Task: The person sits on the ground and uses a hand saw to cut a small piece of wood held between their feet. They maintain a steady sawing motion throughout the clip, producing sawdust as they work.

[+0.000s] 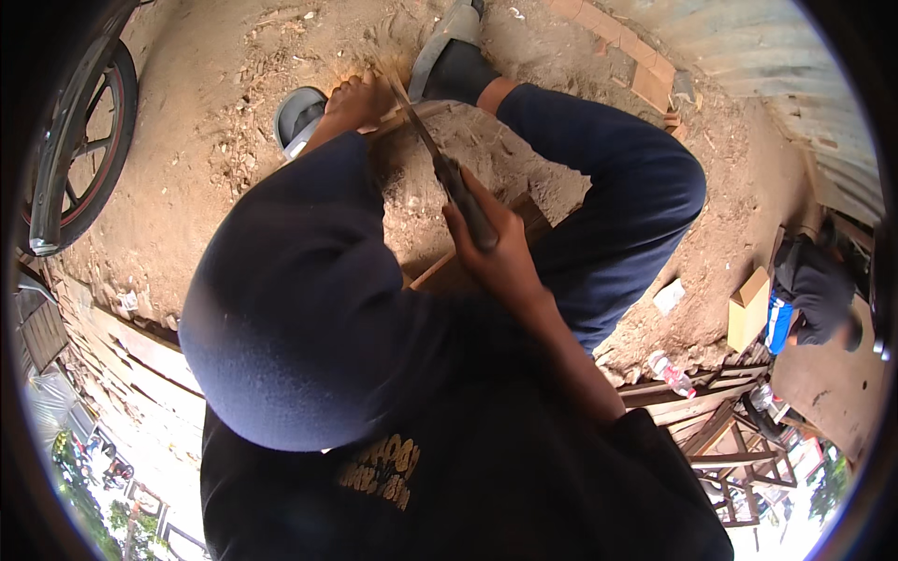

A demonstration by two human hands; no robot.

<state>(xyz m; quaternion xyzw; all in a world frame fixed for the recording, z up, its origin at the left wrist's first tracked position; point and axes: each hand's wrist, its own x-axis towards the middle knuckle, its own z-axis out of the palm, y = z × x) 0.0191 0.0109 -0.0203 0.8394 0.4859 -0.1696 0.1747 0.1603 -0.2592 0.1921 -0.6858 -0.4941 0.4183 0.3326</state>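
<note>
My right hand [496, 248] is closed around the dark handle of a long, narrow-bladed tool [426, 138]. Whether it is a knife or a saw I cannot tell. Its blade slants away to the far left, ending beside my left hand [360, 101]. That hand is closed, fingers bent, by a strip of wood [398, 119] near the ground between my feet. What it grips is mostly hidden, and my bent left knee [281, 309] covers the arm behind it. Under my right forearm lies a brown wooden piece [528, 217], partly covered by my leg.
Grey slip-on shoes [440, 47] are on my feet on bare dirt. A motorbike wheel [98, 140] stands left. Corrugated sheeting [776, 47] rises at the far right. A person [814, 290] bends near a cardboard box [748, 309]. A plastic bottle [671, 374] lies by wooden planks.
</note>
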